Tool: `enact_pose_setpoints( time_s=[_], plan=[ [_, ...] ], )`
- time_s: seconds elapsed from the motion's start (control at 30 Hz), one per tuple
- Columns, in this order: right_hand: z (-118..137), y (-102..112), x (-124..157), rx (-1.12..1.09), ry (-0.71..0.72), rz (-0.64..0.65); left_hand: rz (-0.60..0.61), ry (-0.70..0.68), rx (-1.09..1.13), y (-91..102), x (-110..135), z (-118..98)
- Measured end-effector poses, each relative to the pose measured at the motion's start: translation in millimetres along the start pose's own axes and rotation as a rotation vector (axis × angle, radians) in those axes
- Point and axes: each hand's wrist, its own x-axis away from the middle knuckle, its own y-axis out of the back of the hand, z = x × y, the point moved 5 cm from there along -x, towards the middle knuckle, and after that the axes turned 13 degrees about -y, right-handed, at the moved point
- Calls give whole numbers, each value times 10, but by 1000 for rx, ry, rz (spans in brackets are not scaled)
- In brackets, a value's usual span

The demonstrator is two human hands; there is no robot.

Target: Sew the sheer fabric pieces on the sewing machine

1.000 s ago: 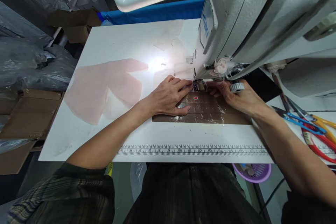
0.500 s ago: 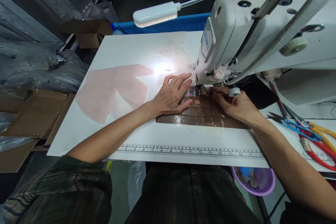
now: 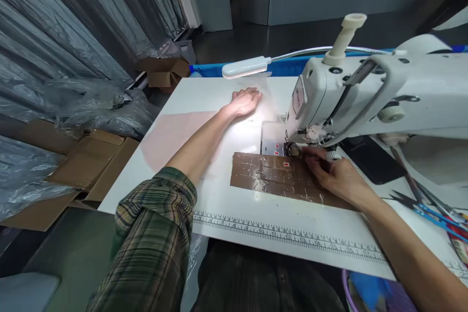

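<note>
My left hand [image 3: 246,101] reaches to the back of the white table, its partly bent fingers resting on a sheer pale fabric piece [image 3: 268,100]. Close to the presser foot [image 3: 292,150] of the white sewing machine [image 3: 310,87], my right hand [image 3: 334,174] has thumb and fingers drawn together. Whatever is between them is hidden by the hand and the machine. Beneath that hand lies a strip of brown tape [image 3: 266,173] on the table, with a small red mark near the foot. A pale pink sheer fabric piece [image 3: 171,134] lies under my left forearm.
A lamp [image 3: 246,67] shines over the table. At right are a black phone-like slab [image 3: 373,158] and blue-handled scissors [image 3: 435,217]. A printed ruler [image 3: 278,235] runs along the front edge. Cardboard boxes [image 3: 87,161] and plastic sheeting [image 3: 98,107] stand at left.
My left hand has left the brown tape beside the presser foot and moved back onto the sheer fabric. My right hand stays by the foot. The camera view has shifted.
</note>
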Motion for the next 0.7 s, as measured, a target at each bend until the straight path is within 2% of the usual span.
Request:
enact_pose_setpoints(
  time_s=[0.1, 0.2, 0.37, 0.53, 0.63, 0.7],
  plan=[
    [6, -9, 6, 13, 25, -3, 2, 44, -4, 89, 175, 144],
    [-11, -46, -2, 20, 77, -14, -10, 76, -15, 223, 478, 243],
    [-88, -123, -33, 27, 124, -38, -37, 148, -40, 525, 1228, 376],
    [-140, -172, -61, 74, 164, -77, -82, 291, -99, 796, 1966, 589],
    [-128, -172, -69, 76, 155, -112, -114, 359, -129, 869, 2214, 652],
    [-105, -159, -68, 69, 115, -133, -128, 352, -134, 863, 2243, 590]
  ],
)
